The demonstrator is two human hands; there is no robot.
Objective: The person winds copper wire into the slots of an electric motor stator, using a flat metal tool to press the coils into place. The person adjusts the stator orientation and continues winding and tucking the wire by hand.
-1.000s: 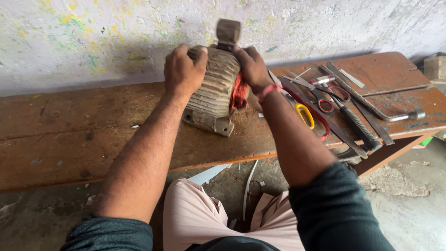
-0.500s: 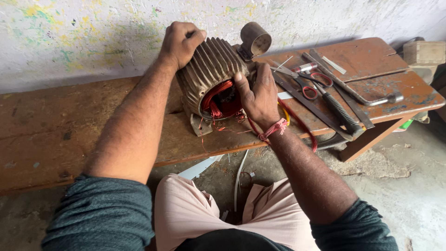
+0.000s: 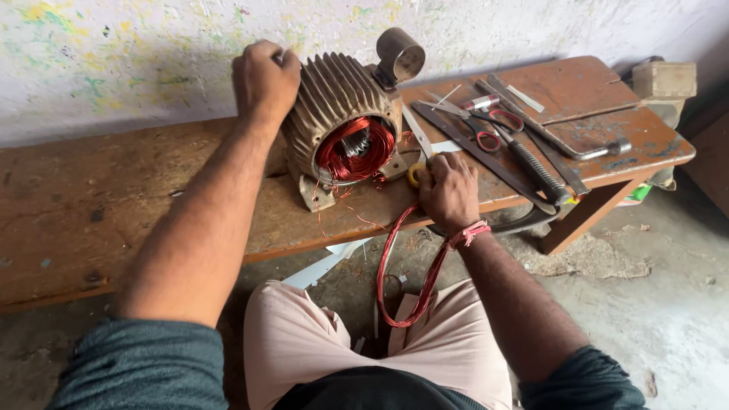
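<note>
Head view: left hand (image 3: 264, 78) clamped on finned motor stator (image 3: 338, 106) lying on the wooden surface (image 3: 114, 190). Right hand (image 3: 448, 190) closed on loose red copper coil (image 3: 410, 273) hanging off the edge. Some windings sit inside; this coil remains outside. Scissors (image 3: 478, 125) nearby.

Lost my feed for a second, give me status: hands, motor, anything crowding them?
Left hand grips top of finned motor housing. Right hand on bench, on loop of red copper wire. Scissors and tools beside right hand.
</note>
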